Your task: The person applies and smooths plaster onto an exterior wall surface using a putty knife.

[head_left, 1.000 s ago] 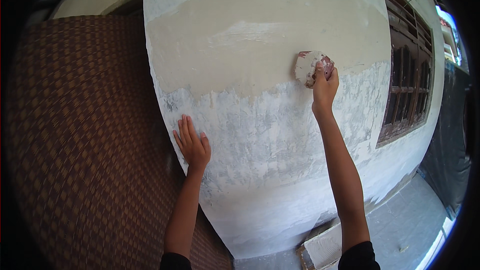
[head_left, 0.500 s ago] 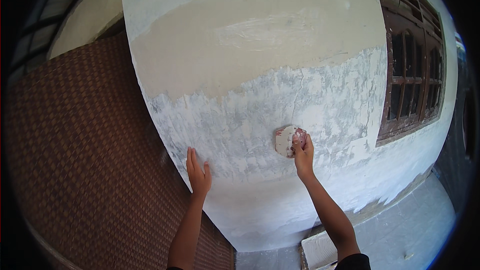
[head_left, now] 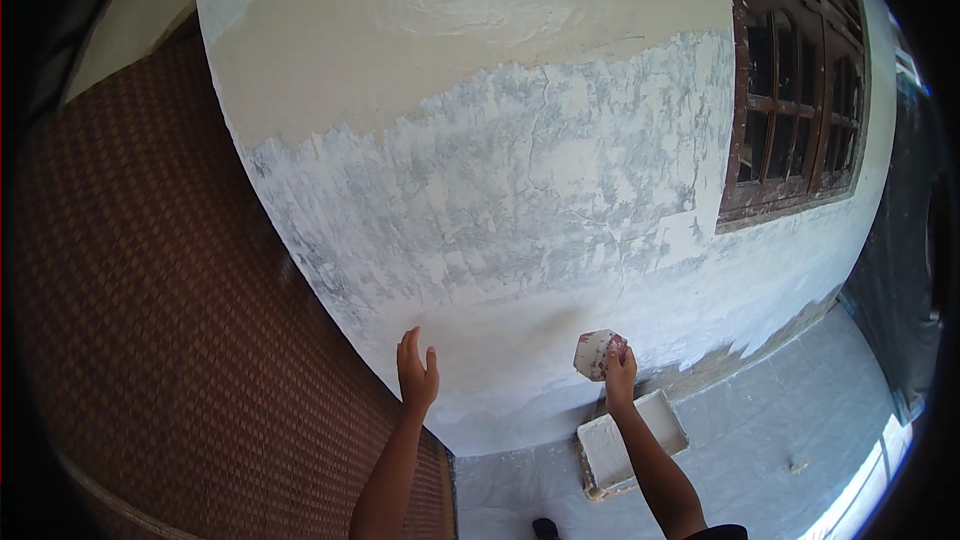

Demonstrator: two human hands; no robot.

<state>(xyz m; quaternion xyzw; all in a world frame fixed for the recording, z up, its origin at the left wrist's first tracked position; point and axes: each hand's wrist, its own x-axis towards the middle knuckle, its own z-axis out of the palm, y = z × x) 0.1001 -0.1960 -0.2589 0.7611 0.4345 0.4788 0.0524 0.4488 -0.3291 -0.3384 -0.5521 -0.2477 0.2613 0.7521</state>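
Pale-smeared scraper (head_left: 591, 356) in the right hand (head_left: 621, 378), pinched between thumb and fingers, tray (head_left: 602, 492) below that hand, partly behind its forearm, whitish coating inside, depth unclear, left hand (head_left: 417, 377) near the wall (head_left: 500, 360), fingers together, thumb apart.

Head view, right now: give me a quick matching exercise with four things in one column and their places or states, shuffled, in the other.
Things:
1. left hand
2. window
3. right hand
4. shallow tray

Places or states:
A. on the grey floor
B. gripping the smeared flat tool
C. holding nothing
D. brown-framed, set in the wall

Right pairs: 1-C, 2-D, 3-B, 4-A
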